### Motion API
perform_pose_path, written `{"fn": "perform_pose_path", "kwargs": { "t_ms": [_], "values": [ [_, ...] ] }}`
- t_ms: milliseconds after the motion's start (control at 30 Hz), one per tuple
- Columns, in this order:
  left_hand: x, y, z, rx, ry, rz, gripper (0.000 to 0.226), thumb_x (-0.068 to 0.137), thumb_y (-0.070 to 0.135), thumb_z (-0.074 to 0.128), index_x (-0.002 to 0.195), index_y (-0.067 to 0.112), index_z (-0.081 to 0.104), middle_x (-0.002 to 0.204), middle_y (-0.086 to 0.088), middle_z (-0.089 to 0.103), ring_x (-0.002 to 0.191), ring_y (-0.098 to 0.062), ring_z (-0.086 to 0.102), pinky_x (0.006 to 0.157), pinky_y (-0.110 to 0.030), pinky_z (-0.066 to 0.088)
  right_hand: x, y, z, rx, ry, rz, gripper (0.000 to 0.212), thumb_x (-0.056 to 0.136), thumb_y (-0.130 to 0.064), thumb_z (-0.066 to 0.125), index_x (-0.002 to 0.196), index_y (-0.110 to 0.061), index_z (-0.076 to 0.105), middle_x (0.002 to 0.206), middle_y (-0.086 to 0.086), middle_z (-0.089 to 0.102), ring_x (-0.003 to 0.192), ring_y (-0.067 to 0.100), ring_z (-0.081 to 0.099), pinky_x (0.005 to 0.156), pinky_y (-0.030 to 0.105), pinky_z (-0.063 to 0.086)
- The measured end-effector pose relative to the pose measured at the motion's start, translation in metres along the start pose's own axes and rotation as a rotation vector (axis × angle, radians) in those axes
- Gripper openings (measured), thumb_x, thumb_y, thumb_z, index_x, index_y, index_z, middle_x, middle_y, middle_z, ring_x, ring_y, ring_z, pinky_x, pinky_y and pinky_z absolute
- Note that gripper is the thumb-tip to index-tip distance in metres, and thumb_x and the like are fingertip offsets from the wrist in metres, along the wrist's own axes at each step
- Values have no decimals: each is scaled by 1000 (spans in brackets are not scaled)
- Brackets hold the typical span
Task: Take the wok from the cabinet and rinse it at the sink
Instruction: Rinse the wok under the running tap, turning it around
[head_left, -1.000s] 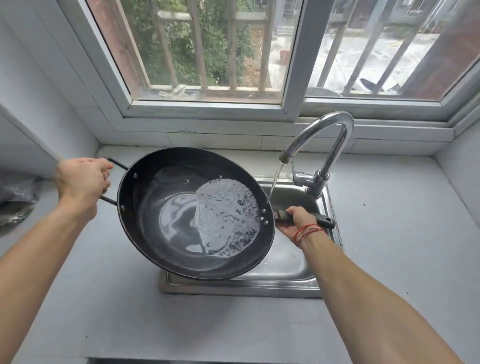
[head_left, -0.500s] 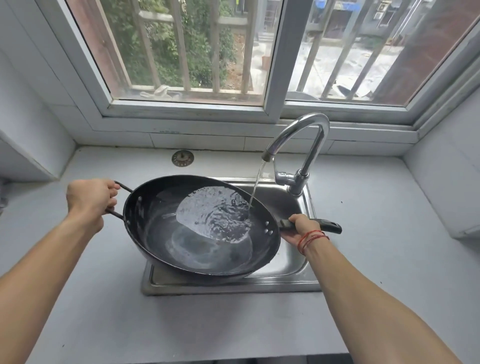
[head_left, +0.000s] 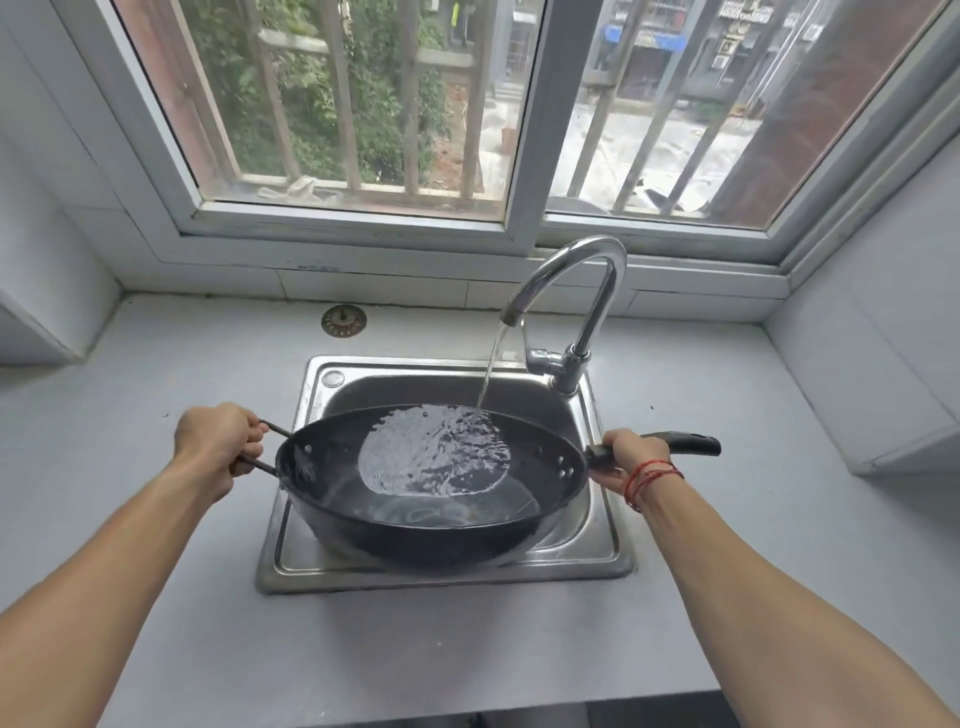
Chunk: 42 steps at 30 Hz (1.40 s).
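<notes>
Head view. A black, round, shallow metal wok (head_left: 415, 543) is held over the rectangular stainless-steel sink (head_left: 605, 519), which is set into a pale grey worktop (head_left: 415, 649). The wok spans most of the basin and hides much of its inside; whether its underside touches the sink cannot be told.

The wok holds a rippled pool of clear water (head_left: 434, 452) that covers the middle and far part of its floor, while the dark inner wall nearest the camera is bare and wet. A thin stream of water (head_left: 491, 369) falls from the spout of the curved chrome tap (head_left: 582, 249), mounted at the sink's far right corner, and lands at the far edge of the pool.

The left hand (head_left: 218, 447) grips the thin dark wire loop handle (head_left: 270, 431) on the wok's left side, its fingers (head_left: 252, 444) curled closed round the wire. The right hand (head_left: 626, 460) grips the long black straight handle (head_left: 685, 444) on the wok's right side, close to the rim, with the fingers wrapped round it and the handle's end sticking out beyond the hand. A red string bracelet (head_left: 652, 475) circles the right wrist.

A round metal sink strainer (head_left: 343, 321) lies on the worktop behind the sink, apart from it. A white-framed barred window (head_left: 524, 130) stands above the tap.
</notes>
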<state>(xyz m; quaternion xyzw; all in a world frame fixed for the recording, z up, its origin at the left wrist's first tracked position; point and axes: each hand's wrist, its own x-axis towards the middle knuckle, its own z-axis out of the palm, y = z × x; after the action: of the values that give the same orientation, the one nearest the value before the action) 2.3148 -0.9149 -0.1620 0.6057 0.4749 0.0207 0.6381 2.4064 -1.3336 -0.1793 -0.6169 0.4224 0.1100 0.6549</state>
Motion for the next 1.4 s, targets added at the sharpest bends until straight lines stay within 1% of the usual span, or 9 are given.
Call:
{"fn": "perform_pose_path", "kwargs": {
  "t_ms": [167,333,633,733,900,1000,1100,1267,1400],
  "values": [
    [3,-17,12,37,-40,-21,19,89,-3,40,77,-2,54,38,3,40,25,-6,29,33,-12,18,0,-12,-18,-24,40,-41,38,79,7,55,116,1,47,95,24,68,73,35,71,58,49,58],
    [6,-31,24,107,-53,-21,18,86,-3,41,81,-4,57,46,-1,42,28,-8,31,35,-13,22,-9,-28,-33,-41,86,-102,53,79,5,58,130,1,42,101,24,68,72,34,72,53,45,58],
    [0,-48,57,208,-91,11,20,83,-3,39,73,1,55,64,-11,52,39,-17,34,45,-21,23,-35,-69,-54,-116,176,-262,59,74,4,64,128,3,38,115,21,58,83,37,67,45,42,55],
    [-4,-49,68,229,-107,28,20,79,-3,39,73,0,58,55,-8,47,41,-18,34,47,-22,22,-40,-81,-58,-100,188,-292,58,76,4,63,125,-2,34,118,21,57,88,37,65,47,42,56],
    [-10,-52,81,262,-129,39,21,80,-3,37,72,2,55,51,-6,43,33,-16,32,44,-22,21,-46,-93,-63,-126,191,-370,57,72,2,61,122,-4,36,112,26,64,80,35,70,50,42,57],
    [-12,-53,88,256,-130,32,22,83,-2,35,77,0,56,52,-5,43,39,-18,35,43,-22,20,-50,-97,-65,-162,192,-415,48,78,1,61,117,-6,33,106,24,65,75,34,71,57,43,60],
    [-13,-54,94,238,-134,11,23,87,-1,34,77,1,55,52,-5,40,44,-18,35,48,-25,20,-53,-101,-65,-197,198,-479,48,78,-1,62,118,-5,35,102,24,66,73,33,72,54,39,60],
    [-16,-57,101,228,-121,6,23,90,1,35,75,3,54,58,-7,42,49,-20,37,51,-28,21,-57,-104,-63,-197,178,-592,41,83,1,61,110,-7,31,79,11,62,75,32,72,61,42,62],
    [-13,-58,106,206,-108,9,21,89,1,36,78,3,53,64,-8,47,50,-20,41,50,-28,24,-54,-106,-61,-166,150,-644,39,83,0,62,109,-4,33,77,12,64,71,29,71,63,42,61]
  ]
}}
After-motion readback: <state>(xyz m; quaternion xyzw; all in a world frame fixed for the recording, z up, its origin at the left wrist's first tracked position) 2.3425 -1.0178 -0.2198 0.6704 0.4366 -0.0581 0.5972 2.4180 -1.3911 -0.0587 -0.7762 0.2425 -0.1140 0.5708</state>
